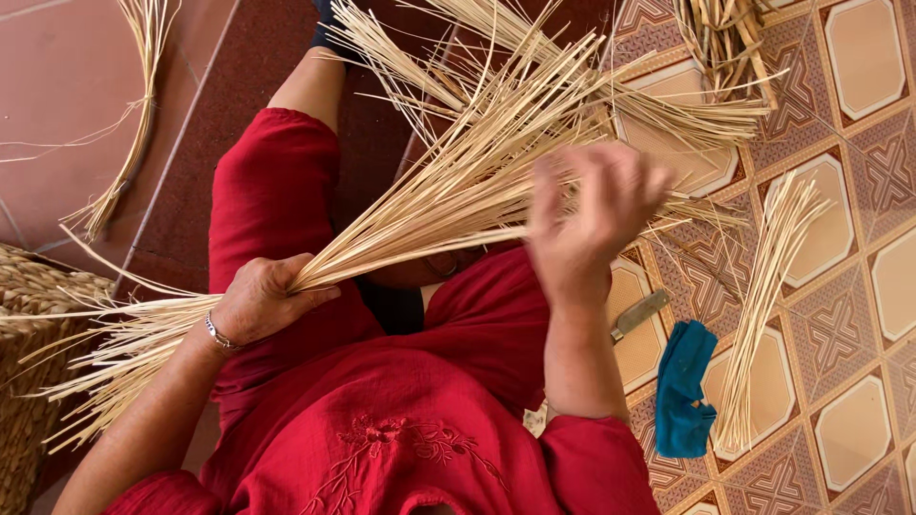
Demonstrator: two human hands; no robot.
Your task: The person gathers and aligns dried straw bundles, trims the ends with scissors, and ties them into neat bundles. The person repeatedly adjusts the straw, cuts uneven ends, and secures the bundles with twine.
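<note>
Left hand (260,303) in closed grip around a straw bundle (448,181) fanned across the red-clad lap, right hand (592,215) blurred, fingers curled among its strands, grip unclear; blue cloth (685,386) on tiled floor (859,315).

A blue cloth (684,386) lies on the patterned tile floor (859,57), just beside a small bundle of pale straws (763,305). A flat metal tool (637,316) lies near it. On the other side — a woven basket (29,324), and one more straw bunch (134,124) on the red floor.
</note>
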